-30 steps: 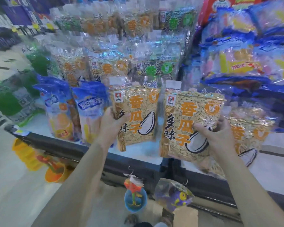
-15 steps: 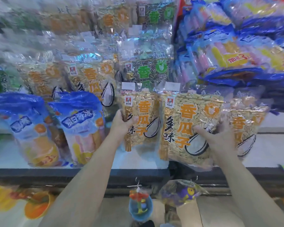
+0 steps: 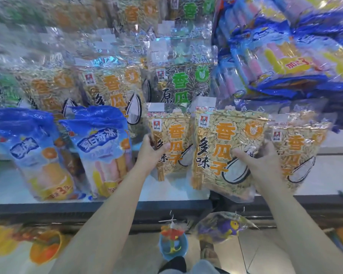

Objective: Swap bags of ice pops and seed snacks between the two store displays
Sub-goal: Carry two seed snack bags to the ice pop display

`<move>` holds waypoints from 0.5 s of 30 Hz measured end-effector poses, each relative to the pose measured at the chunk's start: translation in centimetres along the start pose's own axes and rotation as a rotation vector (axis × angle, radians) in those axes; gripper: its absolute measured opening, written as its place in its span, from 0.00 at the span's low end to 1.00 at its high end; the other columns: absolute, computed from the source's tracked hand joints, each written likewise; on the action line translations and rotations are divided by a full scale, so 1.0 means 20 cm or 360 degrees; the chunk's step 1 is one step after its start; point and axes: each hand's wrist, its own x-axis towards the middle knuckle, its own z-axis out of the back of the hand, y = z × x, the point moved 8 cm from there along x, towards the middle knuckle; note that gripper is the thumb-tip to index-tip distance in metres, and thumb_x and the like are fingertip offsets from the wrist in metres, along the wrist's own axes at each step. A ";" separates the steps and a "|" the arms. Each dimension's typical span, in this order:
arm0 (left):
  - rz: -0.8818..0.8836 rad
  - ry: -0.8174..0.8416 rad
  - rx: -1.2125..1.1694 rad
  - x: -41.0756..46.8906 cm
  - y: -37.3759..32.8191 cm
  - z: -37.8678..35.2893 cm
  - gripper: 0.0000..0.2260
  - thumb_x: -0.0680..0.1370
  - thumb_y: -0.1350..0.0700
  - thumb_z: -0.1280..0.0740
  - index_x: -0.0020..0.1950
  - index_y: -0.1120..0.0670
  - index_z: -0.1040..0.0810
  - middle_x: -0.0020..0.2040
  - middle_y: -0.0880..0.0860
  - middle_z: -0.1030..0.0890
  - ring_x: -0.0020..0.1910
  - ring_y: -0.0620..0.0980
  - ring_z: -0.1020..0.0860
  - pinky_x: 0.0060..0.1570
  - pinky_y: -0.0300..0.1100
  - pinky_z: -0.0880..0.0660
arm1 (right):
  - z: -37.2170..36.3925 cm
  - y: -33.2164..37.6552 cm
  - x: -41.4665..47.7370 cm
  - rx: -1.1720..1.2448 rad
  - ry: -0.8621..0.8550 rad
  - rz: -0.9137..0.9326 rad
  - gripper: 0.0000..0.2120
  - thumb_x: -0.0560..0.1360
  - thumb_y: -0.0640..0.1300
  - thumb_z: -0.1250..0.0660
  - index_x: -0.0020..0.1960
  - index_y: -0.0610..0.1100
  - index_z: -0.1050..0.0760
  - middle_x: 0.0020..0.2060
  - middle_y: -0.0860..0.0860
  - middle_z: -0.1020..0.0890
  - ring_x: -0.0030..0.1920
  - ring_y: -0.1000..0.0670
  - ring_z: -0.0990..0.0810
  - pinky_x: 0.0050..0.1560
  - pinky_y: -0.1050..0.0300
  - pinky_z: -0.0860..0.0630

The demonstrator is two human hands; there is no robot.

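Seed snack bags are being held up in front of the displays: left hand (image 3: 150, 153) is clamping the narrower seed bag (image 3: 171, 143), right hand (image 3: 259, 165) is clamping the front seed bag (image 3: 226, 147). Ice pop bags (image 3: 99, 151) are standing upright on the white shelf (image 3: 176, 190), left. Risk: slick film slipping from pinch grips, or a bag nudging the ice pops over.

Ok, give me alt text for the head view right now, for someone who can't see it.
Each hand grips a seed snack bag: left hand one bag, right hand another. Two blue ice pop bags stand on the left shelf.
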 end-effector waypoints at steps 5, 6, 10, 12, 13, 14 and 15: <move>-0.0054 -0.0015 0.0246 -0.09 0.04 0.02 0.44 0.76 0.40 0.26 0.83 0.54 0.45 0.80 0.55 0.32 0.78 0.55 0.31 0.77 0.56 0.33 | -0.04 0.01 -0.02 -0.0026 0.0010 0.0012 0.29 0.69 0.41 0.17 0.65 0.46 0.26 0.55 0.52 0.15 0.55 0.50 0.14 0.61 0.40 0.17; -0.0063 -0.0015 0.0265 -0.12 0.06 0.02 0.46 0.76 0.40 0.27 0.84 0.55 0.48 0.82 0.56 0.35 0.80 0.55 0.34 0.78 0.57 0.36 | -0.04 0.02 -0.02 -0.0022 0.0027 0.0014 0.29 0.69 0.41 0.17 0.65 0.47 0.26 0.55 0.52 0.15 0.55 0.49 0.14 0.61 0.40 0.17; -0.0165 0.0035 0.0624 -0.31 0.19 0.00 0.39 0.81 0.45 0.30 0.83 0.59 0.46 0.82 0.59 0.38 0.81 0.57 0.39 0.80 0.54 0.42 | -0.09 0.02 -0.03 0.0002 0.0057 0.0039 0.29 0.69 0.41 0.17 0.65 0.48 0.27 0.55 0.52 0.15 0.56 0.50 0.14 0.60 0.44 0.16; -0.0216 0.0186 0.1004 -0.39 0.31 -0.04 0.36 0.82 0.40 0.36 0.82 0.61 0.42 0.82 0.60 0.39 0.81 0.59 0.40 0.79 0.52 0.44 | -0.12 0.01 -0.03 0.0010 0.0069 0.0057 0.29 0.69 0.40 0.17 0.64 0.49 0.28 0.55 0.53 0.15 0.55 0.52 0.14 0.58 0.47 0.16; -0.0219 0.0282 0.1236 -0.42 0.39 -0.06 0.40 0.80 0.34 0.42 0.82 0.61 0.41 0.82 0.61 0.40 0.82 0.60 0.41 0.80 0.52 0.45 | -0.13 0.01 -0.04 0.0007 0.0076 0.0068 0.29 0.69 0.40 0.17 0.64 0.49 0.28 0.55 0.53 0.15 0.54 0.53 0.15 0.57 0.49 0.16; -0.0207 0.0378 0.1465 -0.44 0.48 -0.08 0.46 0.76 0.29 0.51 0.82 0.61 0.43 0.84 0.61 0.42 0.83 0.60 0.44 0.81 0.52 0.48 | -0.16 0.01 -0.04 0.0000 0.0083 0.0076 0.29 0.69 0.39 0.17 0.64 0.48 0.28 0.55 0.54 0.16 0.53 0.55 0.15 0.55 0.52 0.17; -0.0199 0.0459 0.1643 -0.45 0.57 -0.09 0.51 0.72 0.27 0.58 0.83 0.62 0.46 0.85 0.61 0.47 0.84 0.60 0.48 0.82 0.51 0.53 | -0.18 0.01 -0.05 -0.0005 0.0086 0.0081 0.29 0.70 0.39 0.17 0.65 0.48 0.28 0.55 0.54 0.16 0.53 0.57 0.15 0.54 0.55 0.17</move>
